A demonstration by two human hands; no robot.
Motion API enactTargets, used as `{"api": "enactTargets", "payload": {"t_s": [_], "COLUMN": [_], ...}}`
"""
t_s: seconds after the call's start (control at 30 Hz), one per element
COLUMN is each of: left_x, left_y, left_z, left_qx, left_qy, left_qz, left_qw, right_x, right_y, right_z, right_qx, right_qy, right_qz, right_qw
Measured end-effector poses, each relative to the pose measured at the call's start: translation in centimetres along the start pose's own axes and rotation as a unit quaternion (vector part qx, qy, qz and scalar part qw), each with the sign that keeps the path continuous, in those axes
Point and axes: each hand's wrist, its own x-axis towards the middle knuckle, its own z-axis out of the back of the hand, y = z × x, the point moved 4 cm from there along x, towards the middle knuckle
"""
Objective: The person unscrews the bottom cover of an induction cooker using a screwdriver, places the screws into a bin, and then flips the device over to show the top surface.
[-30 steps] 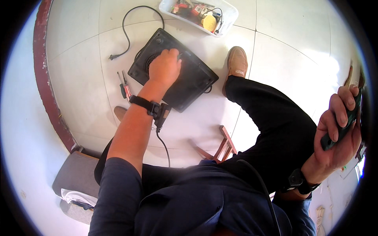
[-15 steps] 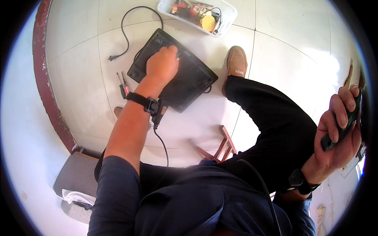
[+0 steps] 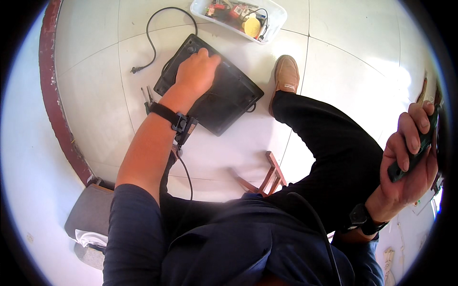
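A flat black appliance [image 3: 224, 102] lies on the tiled floor, its round feet and vents facing up. My left hand [image 3: 198, 71] rests over its upper left part, fingers curled and pointing away from me. What those fingers hold, if anything, is hidden beneath the hand. Off at the far right my right hand [image 3: 405, 152] is raised, fingers wrapped round a dark green handheld object [image 3: 414, 155]; its far end is lost at the dark rim. Two screwdrivers [image 3: 147, 97] lie left of the appliance, partly covered by my left wrist.
A power cord with a plug [image 3: 137, 70] curls out from the appliance. Beyond it stands a clear plastic bin [image 3: 274, 28] of mixed parts. My brown shoe [image 3: 287, 76] is right of the appliance. A wooden stool [image 3: 272, 176] and a grey padded seat [image 3: 93, 209] are nearer me.
My left hand has shifted slightly on the appliance, and its forearm has swung left, covering more of the screwdrivers. The right hand has barely moved.
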Motion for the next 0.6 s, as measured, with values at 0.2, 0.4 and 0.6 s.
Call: {"api": "enactTargets", "payload": {"t_s": [0.2,0.4,0.6], "left_x": [0.1,0.2,0.0], "left_y": [-0.7,-1.0,-0.3], "left_z": [-0.3,-0.5,-0.7], "left_qx": [-0.007,0.009,0.003], "left_qy": [-0.005,0.022,0.034], "left_qz": [-0.025,-0.006,0.036], "left_qw": [1.0,1.0,0.999], "right_x": [0.1,0.2,0.2], "right_y": [-0.1,-0.3,-0.3], "right_z": [-0.5,-0.9,-0.9], "right_qx": [-0.001,-0.001,-0.002], "right_qy": [0.006,0.006,0.013], "right_qz": [-0.002,-0.004,-0.004], "right_qw": [1.0,1.0,1.0]}}
